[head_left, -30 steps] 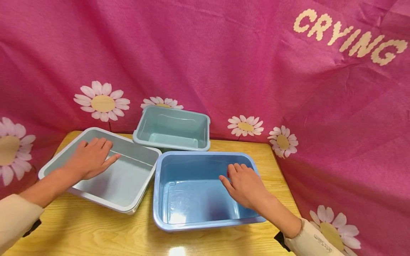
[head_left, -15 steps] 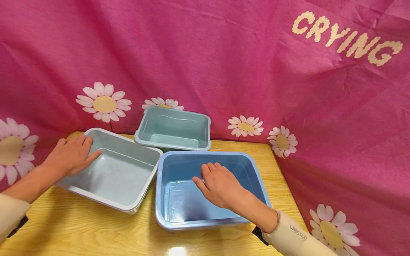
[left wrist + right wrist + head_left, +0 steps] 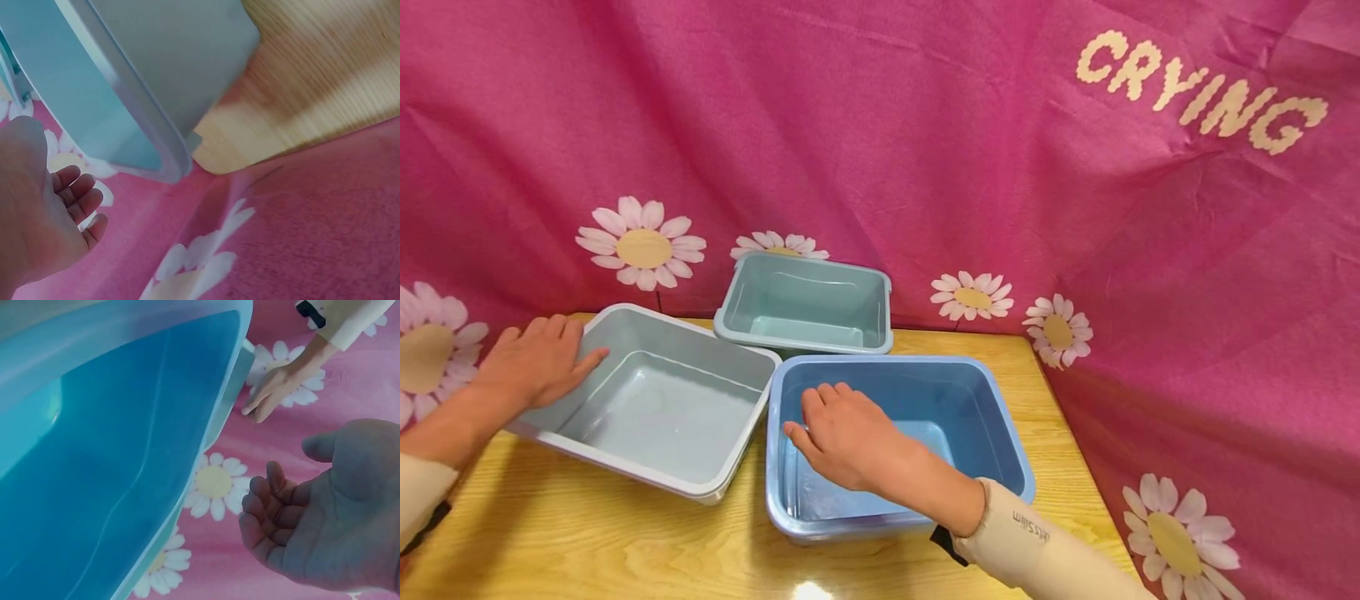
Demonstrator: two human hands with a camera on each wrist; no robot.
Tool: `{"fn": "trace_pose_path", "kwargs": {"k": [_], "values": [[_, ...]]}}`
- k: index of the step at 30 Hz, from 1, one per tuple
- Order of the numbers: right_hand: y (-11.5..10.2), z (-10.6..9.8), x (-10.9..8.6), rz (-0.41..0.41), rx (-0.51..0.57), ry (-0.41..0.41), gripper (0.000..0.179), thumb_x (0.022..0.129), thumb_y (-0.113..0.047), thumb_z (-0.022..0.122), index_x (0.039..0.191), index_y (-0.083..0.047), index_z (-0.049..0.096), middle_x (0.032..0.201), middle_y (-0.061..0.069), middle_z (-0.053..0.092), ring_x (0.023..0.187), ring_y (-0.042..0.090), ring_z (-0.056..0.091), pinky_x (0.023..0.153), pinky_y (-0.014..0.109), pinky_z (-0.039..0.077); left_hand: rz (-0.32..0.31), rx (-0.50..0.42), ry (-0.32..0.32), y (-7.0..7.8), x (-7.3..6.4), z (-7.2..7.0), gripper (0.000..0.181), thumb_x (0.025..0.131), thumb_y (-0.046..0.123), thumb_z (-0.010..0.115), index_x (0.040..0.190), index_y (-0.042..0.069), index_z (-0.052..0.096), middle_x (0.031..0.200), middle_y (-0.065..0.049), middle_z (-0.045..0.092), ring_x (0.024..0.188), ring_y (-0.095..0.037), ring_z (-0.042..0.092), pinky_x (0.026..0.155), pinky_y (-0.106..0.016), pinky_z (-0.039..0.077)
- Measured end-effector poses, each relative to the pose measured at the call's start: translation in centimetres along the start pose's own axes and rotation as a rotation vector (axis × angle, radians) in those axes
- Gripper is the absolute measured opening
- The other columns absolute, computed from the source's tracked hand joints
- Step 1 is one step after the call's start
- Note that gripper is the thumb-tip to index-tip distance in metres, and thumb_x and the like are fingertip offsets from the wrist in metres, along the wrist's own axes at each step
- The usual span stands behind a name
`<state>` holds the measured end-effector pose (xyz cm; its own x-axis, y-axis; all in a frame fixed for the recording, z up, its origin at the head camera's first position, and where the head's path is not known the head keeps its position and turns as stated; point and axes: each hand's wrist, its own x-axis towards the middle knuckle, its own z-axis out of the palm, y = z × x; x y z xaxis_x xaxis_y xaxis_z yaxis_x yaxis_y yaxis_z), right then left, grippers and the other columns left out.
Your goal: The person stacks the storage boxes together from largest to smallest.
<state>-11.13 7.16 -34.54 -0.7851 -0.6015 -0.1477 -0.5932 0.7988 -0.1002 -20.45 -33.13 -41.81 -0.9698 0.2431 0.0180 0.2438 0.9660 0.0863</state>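
My left hand [image 3: 538, 358] is over the left rim of the pale grey tub [image 3: 677, 417] in the head view, thumb pointing inward. Its palm and loosely bent fingers show with nothing in them in the left wrist view, beside the tub's rim [image 3: 119, 81]. Over the left part of the blue tub [image 3: 992, 417] is my right hand [image 3: 853, 433], back upward. From the right wrist view, its fingers are loosely curled around nothing, above the blue tub's rim [image 3: 219, 406]. The left hand [image 3: 275, 387] also appears there, farther off.
A smaller green-grey tub [image 3: 808, 300] stands at the back, close behind the other two. All three rest on a wooden table [image 3: 700, 550]. A pink cloth [image 3: 880, 142] printed with daisies hangs along the back and right side.
Both hands have moved left: the left from over the grey tub's inside to its left rim, the right across the blue tub from its right side to its left. The tubs stay about where they were.
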Motion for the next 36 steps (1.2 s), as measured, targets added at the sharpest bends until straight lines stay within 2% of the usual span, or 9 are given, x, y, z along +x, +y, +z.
{"fn": "trace_pose_path", "kwargs": {"k": [5,12,18,22,24,30,36], "values": [[-1.6,0.0,1.5,-0.011,-0.049,-0.023,0.037,0.106,-0.041,0.041,0.098,-0.006,0.051,0.081,0.0,0.044,0.078,0.017,0.043,0.073,0.026,0.039,-0.007,0.006,0.004,-0.9,0.0,0.1,0.052,0.097,0.035,0.057,0.108,-0.015,0.046,0.088,-0.021,0.05,0.087,-0.041,0.05,0.069,-0.053,0.04],[-3.6,0.3,3.3,0.016,-0.128,-0.066,0.043,0.107,-0.043,0.035,0.106,-0.006,0.056,0.09,0.002,0.052,0.086,0.018,0.051,0.08,0.029,0.045,-0.007,0.021,-0.005,-1.7,0.0,0.0,0.046,0.097,0.035,0.057,0.095,-0.009,0.045,0.081,-0.015,0.047,0.081,-0.036,0.05,0.066,-0.048,0.038],[-4.9,0.6,4.5,0.033,-0.214,-0.106,0.047,0.107,-0.047,0.033,0.111,-0.008,0.058,0.094,0.001,0.055,0.093,0.017,0.053,0.085,0.027,0.045,-0.026,0.039,0.0,-2.3,0.0,0.4,0.044,0.096,0.033,0.059,0.086,-0.006,0.045,0.076,-0.014,0.046,0.077,-0.037,0.051,0.065,-0.049,0.04],[-5.7,1.0,5.0,0.02,-0.298,-0.103,0.048,0.106,-0.049,0.034,0.108,-0.009,0.062,0.095,0.001,0.057,0.096,0.016,0.055,0.084,0.027,0.046,-0.042,0.049,0.015,-2.9,-0.1,1.0,0.043,0.095,0.032,0.059,0.081,-0.005,0.044,0.072,-0.013,0.044,0.073,-0.036,0.051,0.063,-0.049,0.041],[-6.0,1.4,5.3,0.023,-0.342,-0.104,0.049,0.105,-0.05,0.035,0.107,-0.01,0.064,0.096,0.001,0.058,0.096,0.017,0.056,0.084,0.028,0.047,-0.046,0.05,0.023,-3.0,-0.2,1.2,0.042,0.095,0.032,0.059,0.079,-0.004,0.043,0.071,-0.012,0.043,0.07,-0.034,0.051,0.062,-0.048,0.041],[-6.5,2.6,6.2,0.067,-0.379,-0.189,0.051,0.104,-0.053,0.034,0.114,-0.014,0.065,0.104,-0.002,0.059,0.102,0.014,0.054,0.087,0.027,0.044,-0.046,0.058,0.026,-3.3,-0.6,1.8,0.043,0.094,0.031,0.061,0.078,-0.005,0.043,0.069,-0.012,0.043,0.066,-0.031,0.05,0.06,-0.047,0.043],[-6.8,3.4,6.7,0.042,-0.455,-0.205,0.051,0.104,-0.053,0.033,0.114,-0.017,0.067,0.102,-0.005,0.059,0.099,0.012,0.053,0.083,0.026,0.044,-0.046,0.044,-0.005,-3.7,-0.9,2.4,0.042,0.094,0.031,0.061,0.079,-0.005,0.043,0.07,-0.012,0.044,0.067,-0.033,0.051,0.061,-0.049,0.045]]}}
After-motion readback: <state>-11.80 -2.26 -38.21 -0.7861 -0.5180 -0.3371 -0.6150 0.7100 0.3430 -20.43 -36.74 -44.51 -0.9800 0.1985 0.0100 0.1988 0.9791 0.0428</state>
